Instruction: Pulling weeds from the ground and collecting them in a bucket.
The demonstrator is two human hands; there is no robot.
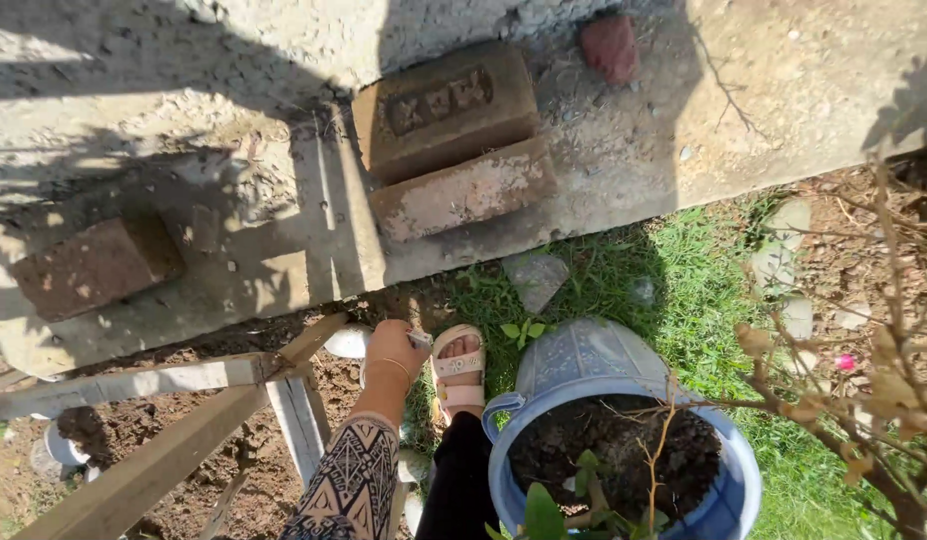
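A left hand [394,352] reaches to the ground, fingers curled around a small pale object [420,339], just at 9 o'clock of a sandalled foot [460,368]; a blue pot [624,440] sits at 4 o'clock.

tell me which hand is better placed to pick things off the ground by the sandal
Left, most likely. The only hand in view, on the patterned-sleeved arm left of the body, is already down at the soil beside the sandal. The right hand is out of view.

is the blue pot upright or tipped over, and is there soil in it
Upright. The blue pot stands on the grass with its open mouth facing up, and dark soil fills it, with a few small green plants growing from it.
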